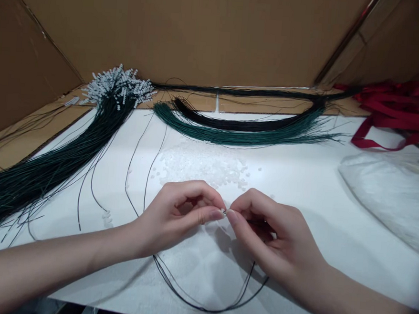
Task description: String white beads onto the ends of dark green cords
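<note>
My left hand (178, 214) and my right hand (268, 233) meet fingertip to fingertip over the white table (301, 182). Both are pinched shut. Between the tips sits a tiny clear bead (224, 210) at the end of a thin dark cord (202, 306), which loops down under both hands toward the table's near edge. A scatter of small clear beads (202, 163) lies just beyond my hands. Which hand holds the bead and which the cord end I cannot make out.
A thick bundle of dark green cords (51, 165) with white beaded ends (119, 86) fans out at the left. More green and black cords (240, 130) curve across the back. Red ribbons (395, 112) lie far right, a clear plastic bag (393, 194) at right. Cardboard walls (204, 32) surround the table.
</note>
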A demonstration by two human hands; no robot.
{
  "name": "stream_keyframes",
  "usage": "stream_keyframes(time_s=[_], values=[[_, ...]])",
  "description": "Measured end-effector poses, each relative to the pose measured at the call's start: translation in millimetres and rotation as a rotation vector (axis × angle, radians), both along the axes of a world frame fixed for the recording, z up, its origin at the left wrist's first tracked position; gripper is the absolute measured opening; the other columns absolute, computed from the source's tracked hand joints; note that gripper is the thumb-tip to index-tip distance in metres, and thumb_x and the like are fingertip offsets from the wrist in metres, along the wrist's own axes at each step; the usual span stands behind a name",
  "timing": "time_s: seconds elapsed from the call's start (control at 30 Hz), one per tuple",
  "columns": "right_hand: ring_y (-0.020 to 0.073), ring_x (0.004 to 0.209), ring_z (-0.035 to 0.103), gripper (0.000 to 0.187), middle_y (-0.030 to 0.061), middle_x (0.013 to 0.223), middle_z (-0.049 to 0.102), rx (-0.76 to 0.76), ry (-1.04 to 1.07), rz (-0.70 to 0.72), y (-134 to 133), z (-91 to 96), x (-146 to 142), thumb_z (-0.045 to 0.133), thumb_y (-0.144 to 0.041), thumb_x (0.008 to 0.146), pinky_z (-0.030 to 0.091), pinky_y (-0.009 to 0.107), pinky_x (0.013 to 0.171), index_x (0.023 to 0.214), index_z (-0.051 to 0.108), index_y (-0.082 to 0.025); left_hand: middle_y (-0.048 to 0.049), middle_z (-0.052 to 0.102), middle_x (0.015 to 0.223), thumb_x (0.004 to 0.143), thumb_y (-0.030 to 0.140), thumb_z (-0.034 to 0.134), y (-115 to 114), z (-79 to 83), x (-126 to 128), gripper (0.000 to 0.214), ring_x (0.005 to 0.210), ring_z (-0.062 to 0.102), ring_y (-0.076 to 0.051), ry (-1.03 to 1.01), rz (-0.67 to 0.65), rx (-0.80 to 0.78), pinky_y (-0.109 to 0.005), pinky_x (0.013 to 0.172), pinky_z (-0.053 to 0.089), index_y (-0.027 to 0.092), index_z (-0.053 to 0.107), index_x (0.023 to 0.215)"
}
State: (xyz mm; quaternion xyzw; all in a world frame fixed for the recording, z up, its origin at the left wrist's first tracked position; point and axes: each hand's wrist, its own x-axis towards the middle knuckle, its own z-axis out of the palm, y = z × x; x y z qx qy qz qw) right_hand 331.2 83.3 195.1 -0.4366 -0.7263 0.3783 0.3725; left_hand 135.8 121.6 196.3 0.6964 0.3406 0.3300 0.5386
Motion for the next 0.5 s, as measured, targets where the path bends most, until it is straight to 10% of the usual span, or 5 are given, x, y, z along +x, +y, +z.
stream_keyframes(time_s=[0.5], values=[[0.0077,0.05,0.035,0.016,-0.0045,0.06,0.044,0.037,-0.031,0.017,-0.8,-0.9,0.2,0.048,-0.014,0.094,0.028,0.021,0.042,0.08,0.052,-0.02,-0.0008,0.064,0.075,0.089,0.02,0.065,0.6,-1.7,0.3,0.007,0.067,0.055,-0.009,0.004,-0.008,-0.04,-0.018,0.058,0.042,0.014,0.068,0.087]])
